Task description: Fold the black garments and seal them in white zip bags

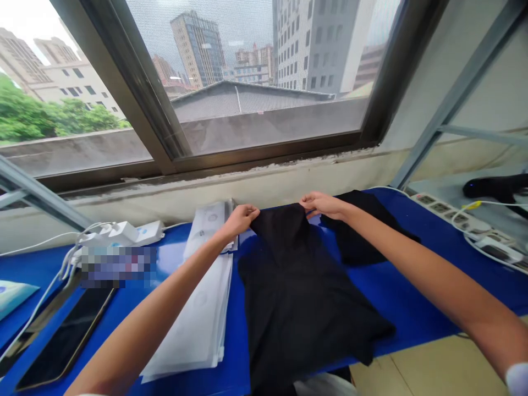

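A black garment [297, 291] lies spread on the blue tabletop [412, 308], its narrow end toward the window and its lower part reaching the front edge. My left hand [243, 218] pinches the far left corner of it. At the far right corner, my right hand [315, 204] grips the same edge between thumb and fingers. The fabric is drawn out between the two hands. A second dark cloth piece [363, 225] lies to the right, partly behind my right forearm. Left of the garment is a stack of clear plastic zip bags [198, 313], partly covered by my left forearm.
On the left are a phone [68, 335], a white power strip [148, 232] with cables and a light blue packet [14, 297]. Another power strip [445, 209] runs along the right, near a black device [497, 190]. Metal posts [429, 143] and a window sill bound the far side.
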Demonstrator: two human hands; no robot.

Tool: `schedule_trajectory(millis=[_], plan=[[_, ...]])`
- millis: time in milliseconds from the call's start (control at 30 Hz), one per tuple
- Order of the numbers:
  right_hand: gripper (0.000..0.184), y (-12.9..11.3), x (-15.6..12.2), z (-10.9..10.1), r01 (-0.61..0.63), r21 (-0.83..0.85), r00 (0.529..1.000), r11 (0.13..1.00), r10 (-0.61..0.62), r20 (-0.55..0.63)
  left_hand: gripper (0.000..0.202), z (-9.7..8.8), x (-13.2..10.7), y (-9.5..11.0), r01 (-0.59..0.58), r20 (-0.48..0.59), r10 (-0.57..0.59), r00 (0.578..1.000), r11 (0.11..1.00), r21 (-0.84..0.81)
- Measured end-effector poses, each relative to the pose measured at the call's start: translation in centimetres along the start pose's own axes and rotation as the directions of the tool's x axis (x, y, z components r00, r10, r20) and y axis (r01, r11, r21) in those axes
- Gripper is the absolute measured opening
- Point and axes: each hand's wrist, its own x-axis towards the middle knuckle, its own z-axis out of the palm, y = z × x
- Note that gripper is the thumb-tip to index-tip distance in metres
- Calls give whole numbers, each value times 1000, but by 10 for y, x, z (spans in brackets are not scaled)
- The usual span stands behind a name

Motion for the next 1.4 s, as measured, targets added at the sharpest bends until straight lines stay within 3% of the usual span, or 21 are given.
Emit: schedule_trajectory(millis=[133, 267, 433, 500, 633, 767, 867, 933, 1033, 1100, 1167, 1267, 1400], plan=[[26, 4, 8, 11, -12, 22, 999, 1000, 13, -49, 36, 6, 16, -1, -10, -21, 11, 1000, 1000, 19], [22, 11, 21, 15, 24, -68, 993, 997, -32, -118, 21, 4, 30, 2, -12, -3, 12, 1000, 988, 156], [5, 18, 21, 10, 100, -281, 944, 955, -180, -277, 34, 12, 16, 16, -65, -72, 100, 992, 921, 384], [17, 20, 12, 17, 164, -382, 910, 909, -289, -296, 39, 25, 5, 23, -129, -38, 163, 986, 884, 449], [35, 29, -15, 39, 302, -523, 900, 797, -419, -120, 46, 55, -17, 26, -253, 139, 211, 968, 819, 515], [67, 44, -34, 35, 321, -638, 929, 700, -365, 68, 80, 69, -28, 16, -253, 223, 149, 963, 783, 568], [78, 46, -42, 16, 270, -776, 961, 570, -211, 179, 94, 67, -31, 15, -224, 255, 79, 964, 760, 611], [73, 40, -47, 8, 258, -811, 965, 525, -187, 186, 96, 62, -29, 18, -221, 276, 58, 959, 761, 609], [47, 27, -49, 10, 249, -799, 946, 547, -314, 79, 81, 49, -21, 24, -225, 259, 82, 962, 775, 590], [44, 20, -42, 14, 208, -782, 936, 588, -351, -15, 68, 38, -10, 24, -195, 210, 83, 974, 775, 601], [51, 16, -25, 13, 148, -766, 950, 626, -306, -66, 67, 27, 2, 21, -140, 161, 50, 986, 772, 620], [69, 13, 7, 7, 101, -741, 977, 664, -207, -52, 70, 20, 20, 16, -52, 124, -34, 992, 775, 629], [57, 12, 27, 3, 76, -749, 990, 658, -141, -23, 74, 22, 29, 14, 30, 54, -77, 996, 802, 596]])
